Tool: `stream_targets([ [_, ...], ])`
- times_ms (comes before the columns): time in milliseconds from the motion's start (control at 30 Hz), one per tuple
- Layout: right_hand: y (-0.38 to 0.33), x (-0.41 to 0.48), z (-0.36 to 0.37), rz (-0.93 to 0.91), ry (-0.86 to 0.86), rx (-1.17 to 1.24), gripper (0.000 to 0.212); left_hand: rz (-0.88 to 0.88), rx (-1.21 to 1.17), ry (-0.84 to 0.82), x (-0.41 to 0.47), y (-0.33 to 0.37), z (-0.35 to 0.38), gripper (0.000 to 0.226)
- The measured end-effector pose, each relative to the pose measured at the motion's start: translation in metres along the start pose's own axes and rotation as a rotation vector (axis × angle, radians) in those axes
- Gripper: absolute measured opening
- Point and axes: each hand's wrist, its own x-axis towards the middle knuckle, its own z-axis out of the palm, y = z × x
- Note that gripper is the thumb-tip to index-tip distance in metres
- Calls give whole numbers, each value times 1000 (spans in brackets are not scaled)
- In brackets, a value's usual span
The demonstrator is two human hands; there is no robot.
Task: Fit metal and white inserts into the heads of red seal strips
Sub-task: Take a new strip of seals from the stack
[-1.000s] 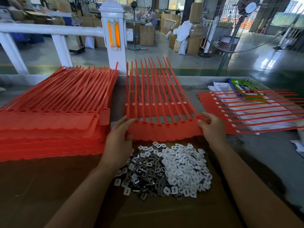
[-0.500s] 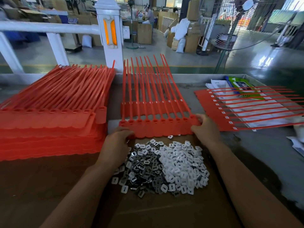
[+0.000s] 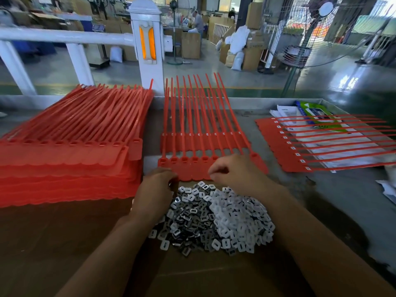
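Red seal strips [image 3: 192,168] at both hands [image 3: 157,186]

I work from a single view, the wide-angle camera worn on the head. It faces forward and tilts down over the workbench [image 3: 321,200], close enough that the pile of inserts [image 3: 214,219] sits mid-frame and both forearms [image 3: 107,254] enter from the bottom edge. The white railing [image 3: 64,36] and factory floor [image 3: 246,80] fill the top.
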Motion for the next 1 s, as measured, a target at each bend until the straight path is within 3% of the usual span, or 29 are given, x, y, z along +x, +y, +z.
stream_targets([
  [167,-15,13,13,-100,-115,-117,22,-25,8,-5,-1,3,-1,39],
  [533,-21,30,20,-54,-263,-244,17,5,38,-35,-4,2,3,42],
  [733,-21,32,18,46,-325,-128,8,15,66,-49,-3,2,4,48],
  [1000,-16,28,17,94,-232,43,12,39,153,-60,-5,6,-1,51],
])
